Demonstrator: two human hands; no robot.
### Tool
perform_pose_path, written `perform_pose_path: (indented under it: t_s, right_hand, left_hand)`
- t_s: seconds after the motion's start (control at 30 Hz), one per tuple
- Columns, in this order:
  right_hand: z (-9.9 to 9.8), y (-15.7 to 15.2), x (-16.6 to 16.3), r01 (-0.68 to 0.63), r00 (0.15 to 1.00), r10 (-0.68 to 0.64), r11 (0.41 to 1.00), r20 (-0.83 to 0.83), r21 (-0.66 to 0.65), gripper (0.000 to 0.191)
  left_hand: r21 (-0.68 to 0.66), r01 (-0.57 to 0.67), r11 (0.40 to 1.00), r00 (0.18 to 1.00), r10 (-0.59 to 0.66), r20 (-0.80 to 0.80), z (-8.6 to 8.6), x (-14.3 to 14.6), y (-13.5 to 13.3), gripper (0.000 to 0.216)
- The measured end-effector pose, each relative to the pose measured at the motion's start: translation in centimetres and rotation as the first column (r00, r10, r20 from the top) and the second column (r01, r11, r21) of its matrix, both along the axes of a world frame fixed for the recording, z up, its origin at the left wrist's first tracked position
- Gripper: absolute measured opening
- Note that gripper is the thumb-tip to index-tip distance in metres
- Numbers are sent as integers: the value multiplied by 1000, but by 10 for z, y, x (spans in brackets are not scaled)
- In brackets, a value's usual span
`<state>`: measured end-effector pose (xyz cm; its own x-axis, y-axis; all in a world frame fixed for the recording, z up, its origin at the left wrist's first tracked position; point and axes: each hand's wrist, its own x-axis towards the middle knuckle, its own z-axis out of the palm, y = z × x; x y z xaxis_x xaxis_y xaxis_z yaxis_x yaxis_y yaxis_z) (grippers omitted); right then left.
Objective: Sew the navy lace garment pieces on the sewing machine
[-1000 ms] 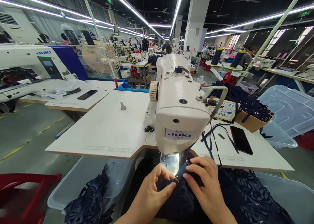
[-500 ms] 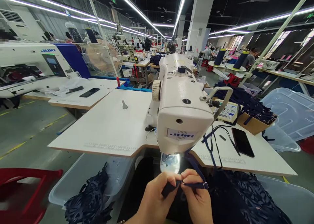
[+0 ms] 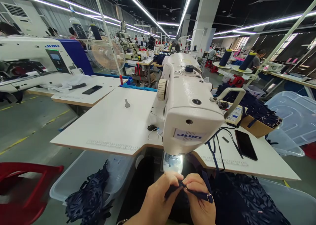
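Note:
My left hand (image 3: pixel 158 195) and my right hand (image 3: pixel 198 198) meet at the lower middle, just in front of the sewing machine (image 3: pixel 191 103). Both pinch a narrow navy strap (image 3: pixel 199 194) between thumb and fingers. A small metal buckle (image 3: pixel 210 198) sits on the strap at the right side of my right hand, and from there the strap bends upward. My fingertips hide the spot where the pieces come together. Just beyond my fingers is the machine's lit needle area (image 3: pixel 173 164).
Bins with navy straps (image 3: pixel 86 193) stand below left, with more navy straps (image 3: pixel 249 198) below right. A phone (image 3: pixel 246 145) lies on the white tabletop (image 3: pixel 111 119). A cardboard box (image 3: pixel 259 125) of straps stands right, a red chair (image 3: pixel 27 185) left.
The view has shifted slightly. My hands stay together on the strap; the buckle end has turned and dips a little lower, and the strap's loop now stands up more steeply.

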<state>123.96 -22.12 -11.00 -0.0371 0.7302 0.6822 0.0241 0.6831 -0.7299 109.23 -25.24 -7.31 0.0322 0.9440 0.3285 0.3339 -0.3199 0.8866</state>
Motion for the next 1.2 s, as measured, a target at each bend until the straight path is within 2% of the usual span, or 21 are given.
perform_pose_path:
  t_s: [0.13, 0.3, 0.37, 0.43, 0.5, 0.53, 0.57, 0.6, 0.63, 0.67, 0.7, 0.73, 0.77, 0.83, 0.9, 1.0, 1.1, 1.2]
  right_hand:
    - [3, -2, 5, -3, 992, 13, 997, 124, -73, 10]
    - [14, 0, 10, -25, 950, 113, 957, 290, -290, 8]
    - [19, 3, 9, -45, 930, 173, 930, 325, -365, 9]
    - [21, 8, 7, -38, 913, 190, 921, 361, -388, 11]
    - [21, 14, 3, -2, 897, 162, 932, 411, -362, 11]
    - [21, 17, 0, 21, 890, 138, 940, 436, -340, 11]
    - [20, 19, -2, 50, 886, 105, 947, 452, -319, 11]
    - [19, 22, -5, 77, 885, 75, 950, 460, -304, 10]
    - [19, 24, -7, 98, 887, 54, 948, 458, -301, 10]
    - [18, 26, -9, 111, 892, 44, 943, 449, -313, 10]
    - [17, 28, -10, 119, 899, 41, 935, 435, -334, 10]
    - [17, 30, -11, 121, 907, 45, 924, 418, -363, 10]
    - [16, 32, -11, 114, 917, 59, 909, 395, -400, 10]
    - [16, 36, -10, 73, 938, 111, 864, 329, -499, 10]
    - [17, 41, -8, -13, 952, 194, 800, 238, -600, 12]
    - [23, 47, -6, -143, 951, 291, 718, 107, -681, 16]
    - [33, 52, -4, -177, 950, 303, 716, 73, -675, 17]
    - [38, 59, -1, -141, 951, 284, 753, 124, -643, 20]
  left_hand:
    - [-173, 5, 985, 995, 12, 101, 5, 2, 0, 8]
    - [-403, -42, 914, 996, 70, 57, 13, 3, -2, 28]
    - [-447, -46, 893, 996, 74, 44, 13, 0, -3, 30]
    - [-438, -85, 895, 996, 89, -12, 9, -4, -3, 26]
    - [-284, -193, 939, 975, 152, -159, 4, -10, -2, 22]
    - [-127, -260, 957, 941, 222, -255, 1, -13, -1, 23]
    - [75, -316, 946, 884, 322, -338, -1, -16, -1, 26]
    - [294, -333, 896, 815, 430, -388, -3, -19, 0, 27]
    - [485, -300, 821, 755, 515, -406, -4, -21, 1, 27]
    - [622, -220, 752, 717, 556, -419, -5, -22, 2, 26]
    - [698, -116, 707, 703, 555, -445, -7, -23, 3, 26]
    - [717, -1, 697, 698, 514, -499, -8, -24, 4, 27]
    - [694, 106, 713, 687, 452, -569, -10, -25, 6, 31]
    - [608, 231, 759, 649, 346, -678, -14, -27, 9, 40]
    - [567, 224, 793, 649, 313, -694, -17, -29, 12, 43]
    - [579, 151, 801, 708, 321, -629, -20, -30, 14, 38]
    - [595, 120, 795, 718, 345, -605, -21, -28, 16, 37]
    - [604, 93, 792, 706, 375, -601, -24, -22, 18, 40]
